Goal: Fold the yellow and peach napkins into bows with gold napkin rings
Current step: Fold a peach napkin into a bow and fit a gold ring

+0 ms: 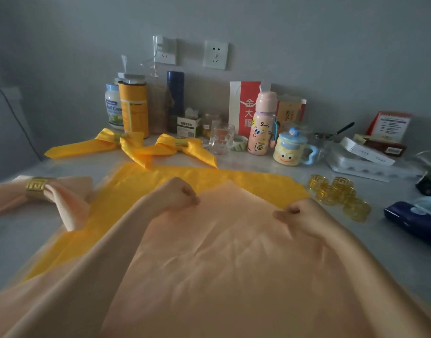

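Both pinching napkin [234, 254], left hand [178, 194], right hand [298, 212]

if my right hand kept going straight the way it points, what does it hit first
Probably the tail of the right yellow bow. The right hand, gripping the peach napkin, points forward-left across the flat yellow napkin; depth is unclear.
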`<state>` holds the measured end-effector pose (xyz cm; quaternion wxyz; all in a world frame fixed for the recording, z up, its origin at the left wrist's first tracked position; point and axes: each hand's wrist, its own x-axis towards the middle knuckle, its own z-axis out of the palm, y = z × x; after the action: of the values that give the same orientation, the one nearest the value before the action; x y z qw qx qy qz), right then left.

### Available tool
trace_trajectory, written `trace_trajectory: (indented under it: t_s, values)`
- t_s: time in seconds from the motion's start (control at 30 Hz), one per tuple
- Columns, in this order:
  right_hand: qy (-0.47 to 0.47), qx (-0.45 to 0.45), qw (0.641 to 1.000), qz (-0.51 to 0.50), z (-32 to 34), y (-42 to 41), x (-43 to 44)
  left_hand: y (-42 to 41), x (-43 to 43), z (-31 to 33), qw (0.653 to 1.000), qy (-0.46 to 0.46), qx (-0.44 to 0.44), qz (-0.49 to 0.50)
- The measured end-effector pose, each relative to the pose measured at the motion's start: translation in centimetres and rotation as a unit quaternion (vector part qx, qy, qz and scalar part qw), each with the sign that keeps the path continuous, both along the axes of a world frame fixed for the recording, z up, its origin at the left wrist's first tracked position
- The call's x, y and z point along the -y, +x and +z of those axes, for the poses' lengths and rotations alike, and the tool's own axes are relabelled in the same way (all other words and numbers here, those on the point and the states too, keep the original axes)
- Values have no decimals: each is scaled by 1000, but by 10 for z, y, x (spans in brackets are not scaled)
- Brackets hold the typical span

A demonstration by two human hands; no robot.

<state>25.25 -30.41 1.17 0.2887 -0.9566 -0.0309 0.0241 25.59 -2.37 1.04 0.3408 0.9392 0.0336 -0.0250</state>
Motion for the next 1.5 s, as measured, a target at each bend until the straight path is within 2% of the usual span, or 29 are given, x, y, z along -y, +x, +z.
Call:
trace_trajectory:
  t_s: [0.2, 0.4, 0.5, 0.8, 1.0, 1.13, 1.3, 1.5]
  values:
    - [61, -28, 998, 0, 2, -2, 0, 7, -4, -6, 1000, -16, 18, 0]
    - [-22, -73, 997, -1, 9, 0, 4, 8, -1, -6, 999, -36, -23, 10]
    - [-40, -66, 997, 0, 9, -4, 5, 6, 3, -7, 998, -48, -34, 22]
    - [44, -67, 997, 5, 8, -4, 2, 5, 6, 10, 997, -27, -74, -2]
    - [47, 22, 997, 55, -3, -4, 1, -2, 5, 6, 996, 23, 4, -88]
    - [67, 65, 994, 65, -8, -2, -3, -17, 1, -2, 987, 10, 104, -119]
    - [84, 117, 986, 88, -7, -7, -15, -34, 1, -2, 976, 14, 153, -152]
    - [-69, 136, 983, 105, -15, -14, -20, -37, 2, -12, 969, 113, 154, -159]
